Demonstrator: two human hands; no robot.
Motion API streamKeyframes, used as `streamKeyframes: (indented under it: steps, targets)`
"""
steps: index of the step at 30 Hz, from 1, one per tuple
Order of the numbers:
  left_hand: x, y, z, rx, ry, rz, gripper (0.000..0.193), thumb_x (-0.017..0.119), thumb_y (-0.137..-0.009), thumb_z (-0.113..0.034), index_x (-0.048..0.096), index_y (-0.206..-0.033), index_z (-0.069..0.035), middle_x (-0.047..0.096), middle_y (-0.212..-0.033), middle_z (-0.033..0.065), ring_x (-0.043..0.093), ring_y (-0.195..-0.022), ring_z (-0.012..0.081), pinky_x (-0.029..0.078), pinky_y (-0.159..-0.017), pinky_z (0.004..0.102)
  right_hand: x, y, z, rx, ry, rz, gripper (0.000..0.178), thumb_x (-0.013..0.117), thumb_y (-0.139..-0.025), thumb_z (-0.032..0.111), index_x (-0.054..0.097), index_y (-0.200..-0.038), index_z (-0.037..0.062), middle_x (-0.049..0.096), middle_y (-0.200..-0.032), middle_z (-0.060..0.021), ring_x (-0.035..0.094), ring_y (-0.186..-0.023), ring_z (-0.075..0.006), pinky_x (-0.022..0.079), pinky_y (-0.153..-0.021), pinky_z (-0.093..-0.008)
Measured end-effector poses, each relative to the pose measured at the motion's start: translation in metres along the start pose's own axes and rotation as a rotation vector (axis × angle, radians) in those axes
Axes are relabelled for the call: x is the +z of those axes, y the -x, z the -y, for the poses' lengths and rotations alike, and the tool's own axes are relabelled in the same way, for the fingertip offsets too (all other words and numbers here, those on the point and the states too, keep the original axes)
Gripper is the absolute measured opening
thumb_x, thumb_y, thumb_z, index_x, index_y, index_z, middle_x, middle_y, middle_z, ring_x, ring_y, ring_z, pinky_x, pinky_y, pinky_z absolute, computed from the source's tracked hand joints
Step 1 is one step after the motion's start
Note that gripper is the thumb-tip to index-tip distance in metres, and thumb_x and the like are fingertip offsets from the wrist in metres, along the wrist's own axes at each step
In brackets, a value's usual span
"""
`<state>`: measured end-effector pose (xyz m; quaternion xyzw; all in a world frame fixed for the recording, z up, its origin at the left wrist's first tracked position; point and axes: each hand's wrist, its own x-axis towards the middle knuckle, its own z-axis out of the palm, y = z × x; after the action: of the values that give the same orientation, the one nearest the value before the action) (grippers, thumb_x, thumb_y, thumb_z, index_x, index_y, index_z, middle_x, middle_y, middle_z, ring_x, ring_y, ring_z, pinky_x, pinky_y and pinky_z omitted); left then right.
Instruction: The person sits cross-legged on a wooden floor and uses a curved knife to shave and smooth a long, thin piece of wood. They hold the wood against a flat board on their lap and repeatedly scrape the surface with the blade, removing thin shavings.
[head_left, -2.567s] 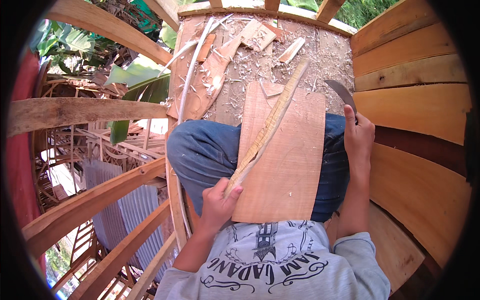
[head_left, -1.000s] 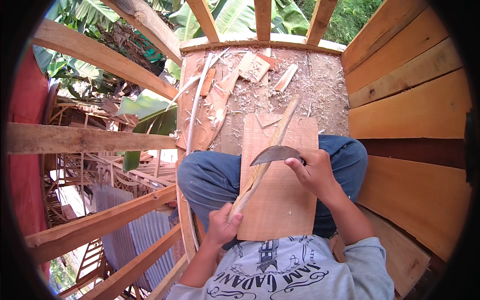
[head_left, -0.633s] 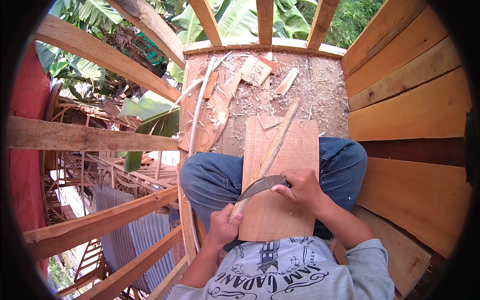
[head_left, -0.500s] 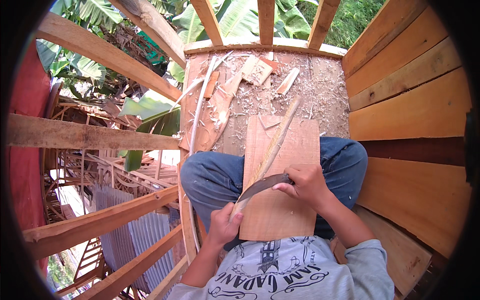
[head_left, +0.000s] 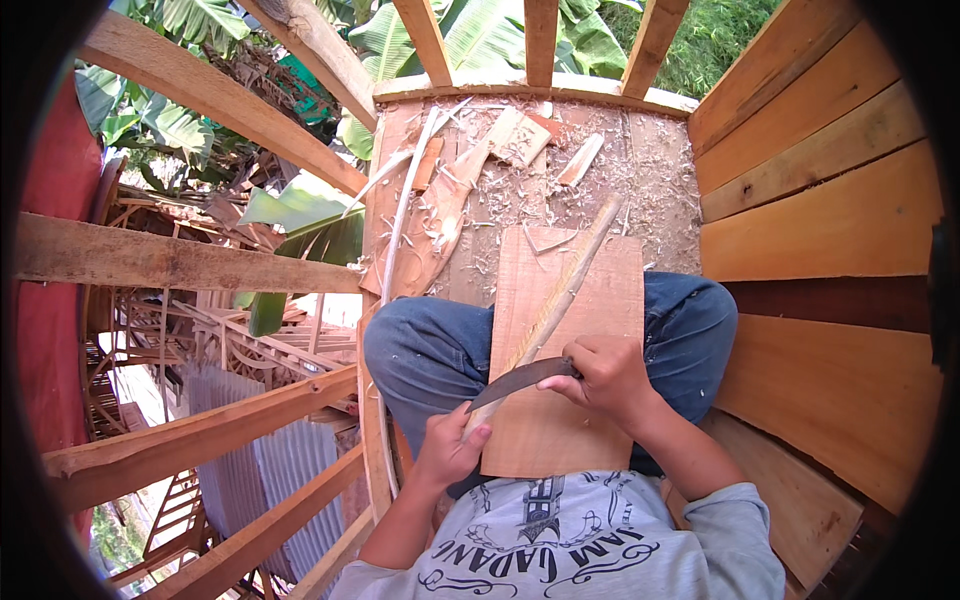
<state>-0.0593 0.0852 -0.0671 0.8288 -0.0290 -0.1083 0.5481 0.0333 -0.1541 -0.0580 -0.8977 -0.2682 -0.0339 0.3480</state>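
Note:
My left hand is closed round the near end of a long pale wooden stick, which slants away to the far right. Its far end reaches past a flat wooden board lying across my lap. In my right hand I grip a knife by its handle. The dark, curved knife blade crosses over the stick just beyond my left hand, its tip close to my left fingers. Most of the knife's handle is hidden in my fist.
Wood shavings and several offcuts litter the plank floor ahead. Long pale strips lie along its left side. A slatted wooden railing runs on my left, and a plank wall rises on my right.
The knife blade has shifted slightly toward me and left along the stick. My right hand has tilted a little, and the stick's far end has swung slightly right.

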Motion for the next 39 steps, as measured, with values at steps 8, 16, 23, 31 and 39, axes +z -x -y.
streamKeyframes:
  steps: [8, 16, 23, 31, 39]
  targets:
    - [0.002, -0.002, 0.005, -0.007, 0.051, 0.008, 0.028, 0.060, -0.088, -0.023, 0.050, -0.075, -0.001, 0.044, -0.056, 0.0152, 0.046, -0.047, 0.0260, 0.037, -0.048, 0.0342, -0.002, -0.001, -0.007, -0.033, 0.011, -0.002, 0.046, 0.071, -0.074, 0.047, 0.053, -0.061, 0.0061, 0.047, -0.051, -0.0092, 0.054, -0.046, -0.0262, 0.041, -0.043, -0.0363]
    - [-0.002, 0.000, 0.001, -0.041, -0.016, 0.057, 0.031, 0.059, -0.089, -0.025, 0.049, -0.074, 0.000, 0.043, -0.056, 0.0153, 0.047, -0.048, 0.0274, 0.038, -0.048, 0.0339, 0.001, 0.004, -0.002, 0.092, -0.129, 0.015, 0.046, 0.069, -0.081, 0.042, 0.056, -0.062, 0.0020, 0.051, -0.054, -0.0148, 0.055, -0.047, -0.0306, 0.041, -0.044, -0.0356]
    - [0.001, -0.003, -0.005, -0.060, 0.017, 0.043, 0.032, 0.057, -0.090, -0.027, 0.049, -0.075, 0.000, 0.043, -0.057, 0.0163, 0.048, -0.048, 0.0286, 0.038, -0.049, 0.0338, -0.004, -0.001, -0.012, 0.139, -0.182, -0.031, 0.045, 0.070, -0.078, 0.043, 0.057, -0.063, 0.0034, 0.051, -0.052, -0.0119, 0.055, -0.047, -0.0296, 0.041, -0.045, -0.0376]
    - [0.006, 0.003, 0.007, 0.013, -0.023, 0.020, 0.029, 0.058, -0.089, -0.024, 0.047, -0.073, -0.001, 0.042, -0.057, 0.0162, 0.048, -0.048, 0.0294, 0.038, -0.048, 0.0345, 0.003, 0.008, -0.001, 0.032, -0.170, -0.002, 0.046, 0.070, -0.076, 0.048, 0.056, -0.063, 0.0056, 0.052, -0.053, -0.0099, 0.055, -0.047, -0.0281, 0.041, -0.044, -0.0365]
    - [0.007, -0.002, -0.003, -0.024, -0.044, 0.025, 0.029, 0.058, -0.089, -0.023, 0.047, -0.072, -0.001, 0.041, -0.054, 0.0156, 0.046, -0.046, 0.0315, 0.037, -0.046, 0.0354, -0.015, -0.003, -0.023, 0.281, -0.069, -0.169, 0.049, 0.067, -0.082, 0.045, 0.054, -0.060, 0.0031, 0.049, -0.051, -0.0122, 0.052, -0.045, -0.0295, 0.040, -0.043, -0.0349]
